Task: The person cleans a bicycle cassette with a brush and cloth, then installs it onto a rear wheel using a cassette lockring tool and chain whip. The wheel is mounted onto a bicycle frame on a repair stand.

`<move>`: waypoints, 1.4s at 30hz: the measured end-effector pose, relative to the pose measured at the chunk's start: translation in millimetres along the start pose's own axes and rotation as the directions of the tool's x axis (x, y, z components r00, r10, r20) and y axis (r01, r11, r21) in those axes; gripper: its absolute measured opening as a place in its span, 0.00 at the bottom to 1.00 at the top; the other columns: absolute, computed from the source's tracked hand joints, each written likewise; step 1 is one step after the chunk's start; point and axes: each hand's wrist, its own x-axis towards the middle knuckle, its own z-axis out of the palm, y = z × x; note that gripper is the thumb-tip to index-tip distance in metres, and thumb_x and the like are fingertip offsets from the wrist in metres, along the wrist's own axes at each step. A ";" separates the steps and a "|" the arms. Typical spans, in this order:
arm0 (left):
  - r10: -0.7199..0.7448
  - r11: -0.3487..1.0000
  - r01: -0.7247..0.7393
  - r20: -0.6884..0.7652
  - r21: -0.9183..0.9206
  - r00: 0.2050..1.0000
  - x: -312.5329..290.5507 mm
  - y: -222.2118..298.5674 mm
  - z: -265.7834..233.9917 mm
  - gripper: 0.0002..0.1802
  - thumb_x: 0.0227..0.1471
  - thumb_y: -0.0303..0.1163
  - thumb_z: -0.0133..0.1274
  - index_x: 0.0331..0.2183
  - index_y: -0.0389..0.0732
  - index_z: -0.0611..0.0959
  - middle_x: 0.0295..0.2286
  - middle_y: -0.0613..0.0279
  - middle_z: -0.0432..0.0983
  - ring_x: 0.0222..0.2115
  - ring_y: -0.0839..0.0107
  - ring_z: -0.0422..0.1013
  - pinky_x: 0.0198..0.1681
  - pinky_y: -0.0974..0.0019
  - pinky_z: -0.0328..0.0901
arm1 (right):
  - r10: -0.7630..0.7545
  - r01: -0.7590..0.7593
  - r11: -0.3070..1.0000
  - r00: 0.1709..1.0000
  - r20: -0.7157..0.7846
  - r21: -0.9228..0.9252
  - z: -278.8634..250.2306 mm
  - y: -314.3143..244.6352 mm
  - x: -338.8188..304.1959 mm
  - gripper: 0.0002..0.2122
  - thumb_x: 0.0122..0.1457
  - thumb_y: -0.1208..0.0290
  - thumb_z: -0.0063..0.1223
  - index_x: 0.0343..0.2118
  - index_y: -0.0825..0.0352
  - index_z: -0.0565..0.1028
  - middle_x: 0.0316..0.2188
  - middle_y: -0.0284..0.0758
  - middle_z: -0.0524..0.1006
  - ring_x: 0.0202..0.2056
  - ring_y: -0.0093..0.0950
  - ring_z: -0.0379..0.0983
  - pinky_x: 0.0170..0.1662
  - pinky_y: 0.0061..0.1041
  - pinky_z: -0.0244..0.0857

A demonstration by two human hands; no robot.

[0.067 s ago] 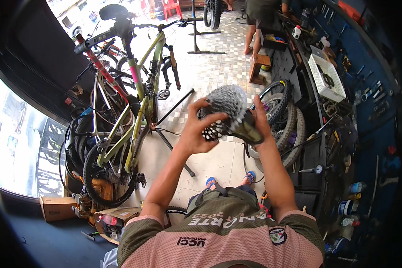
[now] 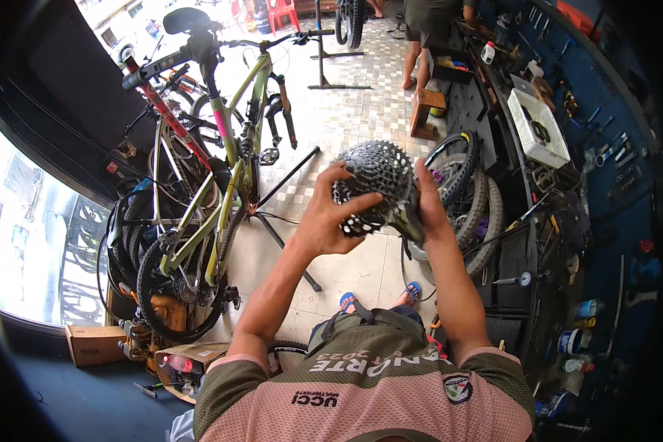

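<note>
A bicycle cassette (image 2: 379,171), a stack of dark metal sprockets with holes, is held up in front of my chest. My left hand (image 2: 330,214) grips its left side, thumb across the sprockets and fingers curled round the edge. On the other side, my right hand (image 2: 432,208) is closed on a dark olive piece that looks like a cloth (image 2: 405,222), pressed against the cassette's lower right. Some of my right fingers are hidden behind the cassette and that piece.
Several bikes stand at the left, the nearest a green bicycle frame (image 2: 232,147) on a stand (image 2: 280,243). Wheels (image 2: 470,191) lean against a dark workbench on the right. Tools hang on a blue wall (image 2: 615,177) there. A person (image 2: 429,29) works at the far bench.
The cassette, blurred before, now shows its teeth sharply and has turned slightly. My right hand and the olive piece have shifted a little left, with less of the piece visible.
</note>
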 end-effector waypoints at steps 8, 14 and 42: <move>-0.395 0.854 0.211 -0.327 -0.476 0.858 -26.2 -35.2 18.1 0.60 0.46 0.75 0.57 0.67 0.43 0.65 0.66 0.43 0.48 0.68 0.44 0.48 0.70 0.40 0.47 | -0.265 0.188 0.932 0.937 -0.228 -0.310 -72.6 20.8 -16.2 0.18 0.69 0.64 0.51 0.53 0.73 0.75 0.47 0.38 0.81 0.48 0.28 0.78 0.57 0.30 0.70; -0.514 -0.529 0.118 0.428 -0.841 0.744 -26.7 -14.7 51.8 0.55 0.57 0.78 0.36 0.65 0.40 0.69 0.62 0.50 0.67 0.62 0.52 0.65 0.67 0.44 0.56 | -0.391 0.235 0.859 0.875 -0.285 -0.455 -83.3 23.6 -17.4 0.14 0.68 0.59 0.53 0.46 0.67 0.78 0.43 0.26 0.77 0.46 0.17 0.70 0.56 0.24 0.63; -0.663 -0.343 0.074 0.297 -0.936 0.687 -12.1 -39.7 100.6 0.46 0.66 0.68 0.34 0.64 0.38 0.68 0.60 0.49 0.70 0.57 0.52 0.70 0.62 0.47 0.66 | -0.761 -0.015 -0.239 0.624 0.177 -0.971 -118.8 -39.5 -21.3 0.16 0.65 0.66 0.59 0.52 0.66 0.71 0.43 0.47 0.79 0.41 0.47 0.80 0.40 0.44 0.74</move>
